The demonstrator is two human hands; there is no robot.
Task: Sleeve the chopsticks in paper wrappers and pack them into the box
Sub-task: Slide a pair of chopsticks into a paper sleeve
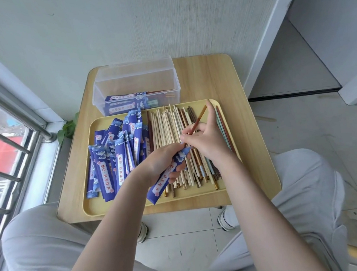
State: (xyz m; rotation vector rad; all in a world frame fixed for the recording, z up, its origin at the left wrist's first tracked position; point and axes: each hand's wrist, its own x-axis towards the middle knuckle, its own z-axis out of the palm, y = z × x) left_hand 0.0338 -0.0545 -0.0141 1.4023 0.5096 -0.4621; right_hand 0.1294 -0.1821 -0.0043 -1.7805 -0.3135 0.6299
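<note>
Chopsticks (197,121), reddish-brown, pinched in right hand (205,142) over the tray (96,209); left hand (162,163) grasps blue wrapper (169,174). Sleeving step: next, tips must meet wrapper mouth.

The left hand (161,160) gripped a blue paper wrapper (169,176) slanting over a yellow tray (92,210). The right hand (205,142) pinched a reddish-brown chopstick (198,120), its lower end at the wrapper's mouth. Loose chopsticks (173,136) filled the tray's right half, empty wrappers (117,158) its left. Behind, a clear box (136,88) held a few sleeved pairs on a wooden table (246,127).
</note>
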